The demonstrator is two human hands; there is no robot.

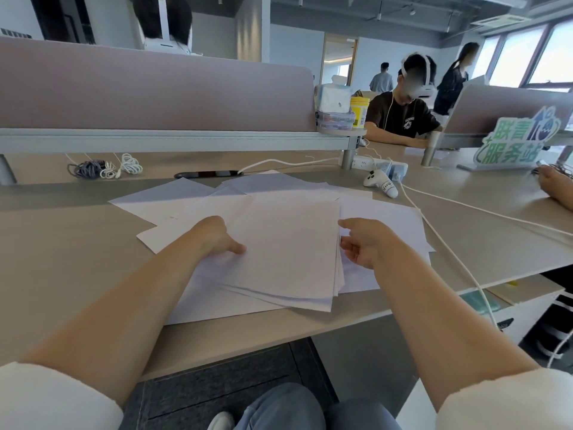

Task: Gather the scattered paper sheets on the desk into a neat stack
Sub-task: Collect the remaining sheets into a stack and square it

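A loose pile of white paper sheets (288, 249) lies in the middle of the desk (62, 259), its edges fanned out at the front right. More white sheets (167, 197) lie spread flat under and behind it. My left hand (217, 237) grips the pile's left edge, thumb on top and fingers hidden underneath. My right hand (362, 243) is at the pile's right edge, fingers slightly curled and touching the sheet edges, thumb below.
A white controller (379, 183) and a white cable (449, 243) lie right of the papers. Coiled cables (105, 167) sit at the back left under the grey divider (155, 94). A green sign (514, 141) stands far right. Another person's hand (555, 187) rests on the desk.
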